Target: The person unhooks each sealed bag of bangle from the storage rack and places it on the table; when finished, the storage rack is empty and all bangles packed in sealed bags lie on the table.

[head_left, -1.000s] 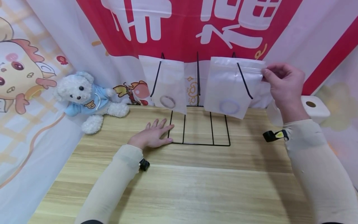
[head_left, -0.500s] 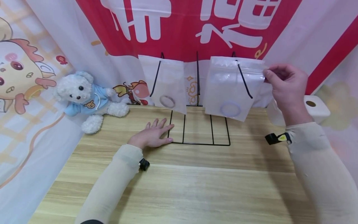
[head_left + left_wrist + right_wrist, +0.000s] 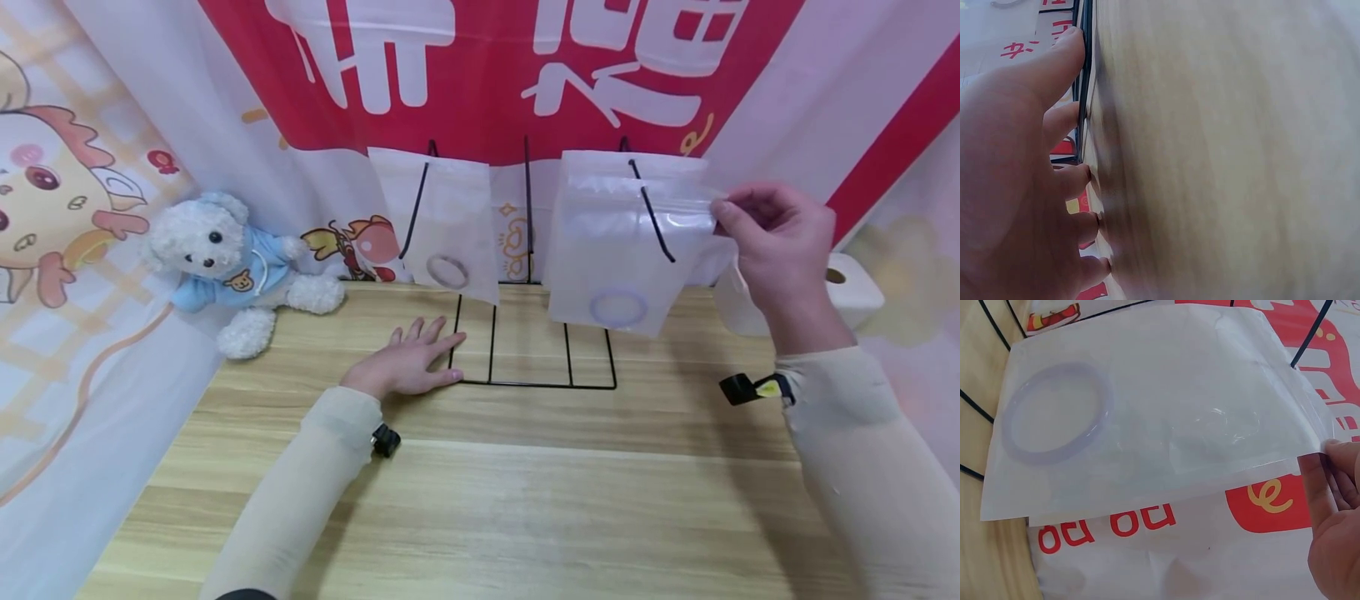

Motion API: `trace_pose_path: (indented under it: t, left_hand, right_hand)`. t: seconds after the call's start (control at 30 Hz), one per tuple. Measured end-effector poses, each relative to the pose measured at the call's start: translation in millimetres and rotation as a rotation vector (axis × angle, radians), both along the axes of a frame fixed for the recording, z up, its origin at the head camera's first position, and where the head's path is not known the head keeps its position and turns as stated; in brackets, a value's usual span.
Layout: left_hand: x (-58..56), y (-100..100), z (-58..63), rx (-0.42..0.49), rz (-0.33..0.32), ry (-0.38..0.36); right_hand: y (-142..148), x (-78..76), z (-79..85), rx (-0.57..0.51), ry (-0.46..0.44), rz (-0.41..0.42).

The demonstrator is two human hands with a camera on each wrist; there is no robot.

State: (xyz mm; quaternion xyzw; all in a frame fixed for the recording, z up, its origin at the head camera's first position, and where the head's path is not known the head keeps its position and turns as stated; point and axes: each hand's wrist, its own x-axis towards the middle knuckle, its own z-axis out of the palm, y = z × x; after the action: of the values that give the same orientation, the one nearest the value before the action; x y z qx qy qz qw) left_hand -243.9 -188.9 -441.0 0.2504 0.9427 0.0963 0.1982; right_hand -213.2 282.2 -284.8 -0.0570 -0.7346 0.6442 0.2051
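My right hand [image 3: 780,242] pinches the upper right corner of a translucent zip bag [image 3: 615,258] with a pale purple bangle [image 3: 618,308] inside. This bag hangs on the right prong of a black wire rack [image 3: 555,385], partway along it. Another bag's edge shows behind it in the right wrist view. On the left prong hangs a second zip bag [image 3: 442,208], which holds a greyish bangle [image 3: 447,272]. With fingers spread, my left hand [image 3: 405,362] rests on the tabletop and the rack's base; in the left wrist view the thumb [image 3: 1066,59] lies against the black wire.
A white teddy bear [image 3: 225,267] in a blue hoodie sits at the left back. White paper rolls [image 3: 855,292] stand behind my right wrist. A printed curtain [image 3: 495,75] hangs close behind the rack. The rack's middle prong [image 3: 528,200] is bare. Wooden tabletop [image 3: 487,500] spreads in front.
My right hand has moved right and slightly down, drawing the bag with the purple bangle forward along the prong. More of a bag behind it shows. My left hand has stayed put.
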Motion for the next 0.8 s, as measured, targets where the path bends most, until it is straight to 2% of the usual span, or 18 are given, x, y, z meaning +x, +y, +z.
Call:
trace_pose_path:
  t: [0.53,0.8]
  left_hand:
    - [0.0,0.9,0.5,0.015,-0.018,0.023]
    - [0.8,0.5,0.3,0.018,-0.012,0.023]
  right_hand:
    - [-0.6,28.3,-3.8,0.053,0.067,0.012]
    - [-0.8,41.5,-6.6,-0.004,0.126,0.047]
